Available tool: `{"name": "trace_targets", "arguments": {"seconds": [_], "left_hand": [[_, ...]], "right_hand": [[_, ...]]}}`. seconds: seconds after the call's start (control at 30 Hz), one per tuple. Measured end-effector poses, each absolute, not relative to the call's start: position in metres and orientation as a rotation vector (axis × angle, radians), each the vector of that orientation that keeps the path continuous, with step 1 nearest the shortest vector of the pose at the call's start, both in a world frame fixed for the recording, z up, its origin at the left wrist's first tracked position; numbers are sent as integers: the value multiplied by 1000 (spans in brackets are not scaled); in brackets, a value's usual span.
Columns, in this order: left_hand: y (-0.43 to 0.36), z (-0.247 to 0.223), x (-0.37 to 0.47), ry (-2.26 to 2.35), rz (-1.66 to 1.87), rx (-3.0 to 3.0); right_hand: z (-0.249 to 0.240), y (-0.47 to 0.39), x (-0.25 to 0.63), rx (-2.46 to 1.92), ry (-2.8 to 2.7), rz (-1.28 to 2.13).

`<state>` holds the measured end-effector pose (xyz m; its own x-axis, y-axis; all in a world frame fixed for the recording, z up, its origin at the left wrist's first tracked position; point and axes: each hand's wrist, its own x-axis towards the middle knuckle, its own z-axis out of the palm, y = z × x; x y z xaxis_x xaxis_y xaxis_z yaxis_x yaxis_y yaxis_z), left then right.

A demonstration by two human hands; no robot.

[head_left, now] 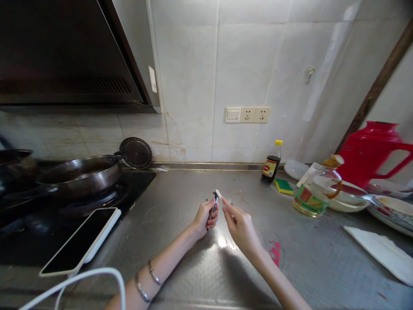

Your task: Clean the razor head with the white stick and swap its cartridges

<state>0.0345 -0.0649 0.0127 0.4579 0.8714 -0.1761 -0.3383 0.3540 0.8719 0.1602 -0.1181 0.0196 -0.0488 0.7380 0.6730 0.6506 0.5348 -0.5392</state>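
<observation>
My left hand (206, 216) is closed around a slim dark tool (211, 211) with a shiny part near its top; its exact kind is too small to make out. Close beside it, my right hand (241, 224) pinches a short white stick with a rounded end (218, 194), which looks like a cotton swab. The white end is at the top of the dark tool; whether they touch I cannot tell. Both hands are above the steel countertop (180, 189), near its middle.
On the left are a gas stove with a steel pan (80, 176) and a phone (80, 243) with a white cable (109, 272). To the right stand a soy sauce bottle (270, 167), a sponge (284, 186), an oil jug (311, 200), bowls and a red thermos jug (368, 150).
</observation>
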Motion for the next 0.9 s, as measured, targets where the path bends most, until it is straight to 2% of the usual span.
{"name": "trace_targets", "arguments": {"seconds": [0.9], "left_hand": [[-68, 10, 37, 942, 1140, 1141]], "right_hand": [[27, -133, 172, -1289, -1730, 48]]}}
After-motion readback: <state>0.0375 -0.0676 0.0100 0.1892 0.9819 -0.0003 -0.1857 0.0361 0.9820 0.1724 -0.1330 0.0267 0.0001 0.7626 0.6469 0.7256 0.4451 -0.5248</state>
